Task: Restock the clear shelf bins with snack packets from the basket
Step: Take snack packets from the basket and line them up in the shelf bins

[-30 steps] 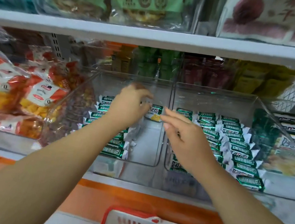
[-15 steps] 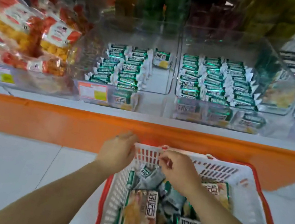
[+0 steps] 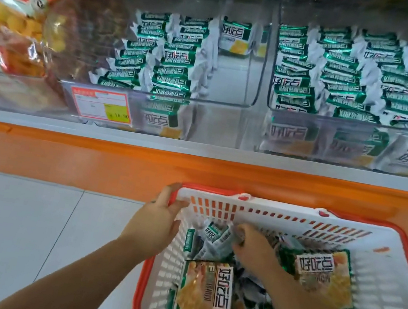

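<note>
A white basket (image 3: 281, 217) with a red rim stands on the floor below the shelf, holding several green-and-white snack packets (image 3: 207, 296). My left hand (image 3: 155, 223) grips the basket's far left corner. My right hand (image 3: 254, 250) is inside the basket, fingers curled onto a small green packet (image 3: 213, 235) near the far wall. Above, two clear shelf bins hold rows of small green packets: the left bin (image 3: 225, 87) has free floor on its right side, the right bin (image 3: 347, 78) is packed.
An orange plinth (image 3: 87, 161) runs under the white shelf edge. A price tag (image 3: 100, 104) sticks to the left bin's front. Bags of orange and red snacks (image 3: 14, 20) fill the bin at the far left. Pale floor tiles (image 3: 20, 231) lie left of the basket.
Both hands came down from the shelf bin to the basket. The view dropped with them. My right hand has reached deeper among the packets; my left has taken the basket's corner.
</note>
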